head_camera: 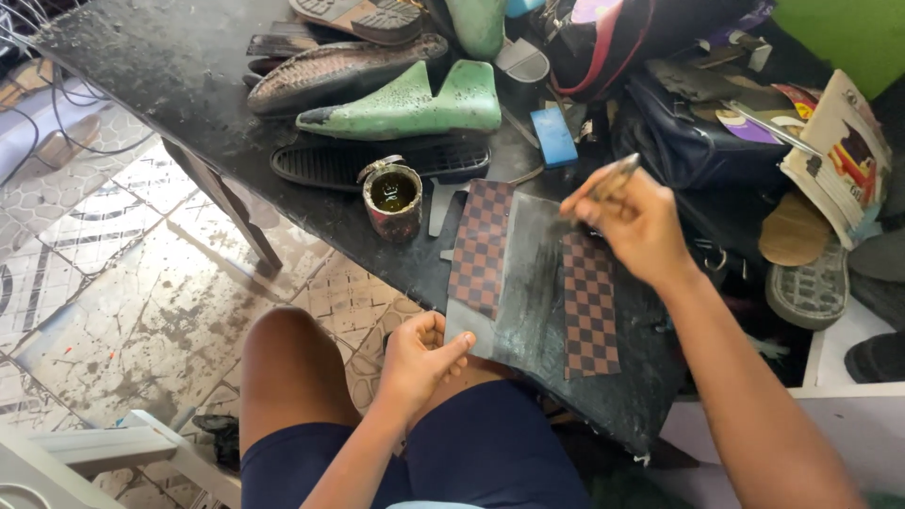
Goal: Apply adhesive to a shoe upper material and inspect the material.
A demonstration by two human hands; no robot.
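**Glue brush over checkered sheet at a cluttered workbench**

A dark, stained workbench [179, 66] runs from the upper left of the frame down to the lower centre, above a patterned tile floor [132, 302] on the left. At the bench's near edge, in the middle of the frame, lies a grey-black sheet [533, 292] with a brown checkered strip [481, 247] along its left side and another checkered strip [590, 303] on its right; the sheet's lower left corner hangs just over the bench edge above the person's knee.

The right hand [641, 226], right of centre, is closed around a thin brush [613, 179], gripped between thumb and fingers, its tip pointing down toward the top of the sheet. The left hand [419, 358], lower centre, has its fingers loosely curled, with thumb and forefinger pinching the sheet's lower left corner.

Toward the top centre lie a green shoe last [415, 104], a scaly brown shoe upper [339, 71] behind it, and a black ribbed sole [377, 160] in front. A small open tin [393, 200] of dark liquid stands just left of the sheet. A blue block [553, 137] lies above the sheet. Bags and a stack of papers [839, 155] crowd the upper right.
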